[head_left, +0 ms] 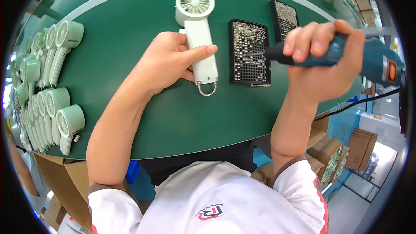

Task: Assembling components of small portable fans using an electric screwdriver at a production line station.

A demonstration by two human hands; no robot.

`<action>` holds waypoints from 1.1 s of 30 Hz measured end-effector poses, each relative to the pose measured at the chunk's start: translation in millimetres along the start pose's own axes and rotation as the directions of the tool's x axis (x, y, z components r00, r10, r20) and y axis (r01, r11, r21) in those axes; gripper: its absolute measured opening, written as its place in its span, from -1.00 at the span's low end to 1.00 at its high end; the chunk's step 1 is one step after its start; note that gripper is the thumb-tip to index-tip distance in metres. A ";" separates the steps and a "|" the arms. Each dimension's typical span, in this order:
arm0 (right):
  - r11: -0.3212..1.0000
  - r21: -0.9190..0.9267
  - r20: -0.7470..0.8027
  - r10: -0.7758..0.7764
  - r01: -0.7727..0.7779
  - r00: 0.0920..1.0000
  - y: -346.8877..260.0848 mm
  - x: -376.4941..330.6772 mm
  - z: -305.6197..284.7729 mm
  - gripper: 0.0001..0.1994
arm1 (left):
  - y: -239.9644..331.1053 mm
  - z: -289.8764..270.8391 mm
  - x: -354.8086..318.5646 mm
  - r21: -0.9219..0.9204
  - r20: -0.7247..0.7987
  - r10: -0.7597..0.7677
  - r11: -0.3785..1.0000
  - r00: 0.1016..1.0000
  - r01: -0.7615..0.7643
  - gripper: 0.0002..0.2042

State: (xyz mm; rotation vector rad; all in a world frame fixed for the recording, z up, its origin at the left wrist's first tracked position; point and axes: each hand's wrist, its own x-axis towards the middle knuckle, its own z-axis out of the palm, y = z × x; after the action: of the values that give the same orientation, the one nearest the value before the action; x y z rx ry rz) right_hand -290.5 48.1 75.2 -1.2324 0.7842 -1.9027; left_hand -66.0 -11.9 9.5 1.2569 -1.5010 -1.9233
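My left hand (173,58) is closed round the handle of a pale green handheld fan (200,45), its thumb lying across the front. The fan's round grille points away from me, and a metal loop hangs at the handle's near end. In my right hand (325,56) is a teal electric screwdriver (372,58) with a black nose, held level and pointing left. Its thin bit reaches over a black screw tray (250,82) filled with small silver screws; whether the bit touches a screw I cannot tell.
A second black screw tray (285,17) stands behind the right hand. Several pale green fans (58,112) lie in two rows along the green table's (186,125) left side. A black cable (359,102) runs from the right. Cardboard boxes (327,156) stand below the table's edge.
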 end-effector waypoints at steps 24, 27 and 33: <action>0.999 -0.002 0.375 0.033 -0.034 0.926 14.3 -23.3 25.1 -0.52 | 6.1 2.1 -3.6 -0.008 -0.007 0.020 1.000 1.000 -0.020 -0.55; 0.998 -0.040 0.338 0.053 -0.042 0.939 14.0 -26.2 28.1 -0.53 | 5.7 1.5 -3.8 -0.013 -0.007 0.019 1.000 1.000 -0.019 -0.56; 0.993 -0.114 0.324 0.060 -0.024 0.944 16.3 -31.2 33.8 -0.55 | 7.8 2.3 -4.8 -0.019 0.005 0.005 1.000 1.000 -0.005 -0.57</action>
State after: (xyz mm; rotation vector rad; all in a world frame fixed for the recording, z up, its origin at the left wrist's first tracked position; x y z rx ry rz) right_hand -246.4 61.5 59.0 -1.5371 0.7349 -1.5801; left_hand -67.0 -9.7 18.6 1.2402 -1.4838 -1.9342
